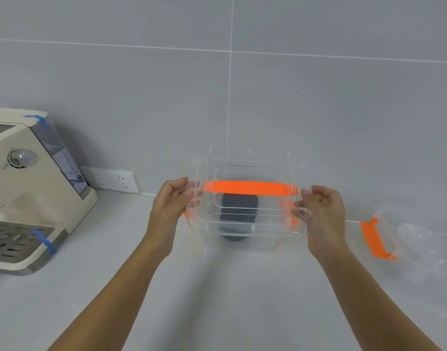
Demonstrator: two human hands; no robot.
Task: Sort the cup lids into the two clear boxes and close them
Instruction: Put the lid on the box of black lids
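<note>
You hold a clear cover [247, 198] with an orange handle [250, 187] above the counter [217, 287], your left hand [170, 201] pinching its left edge and your right hand [322, 211] pinching its right edge, fingers curled shut on the plastic at both ends. Just beneath it, seen through the cover, sits a clear box [242, 239] with a stack of dark lids [239, 216] inside; by the look of it, that box is loaded and you are at the closing step, the cover not yet seated and its orange side latches not yet snapped. To your right on the counter lies the second box [420, 239] with its own orange handle [375, 238]; whether it is filled or shut cannot be told through the glare. At far left stands a cream machine [32, 193], and the grey tiled wall [217, 84] backs the scene.
</note>
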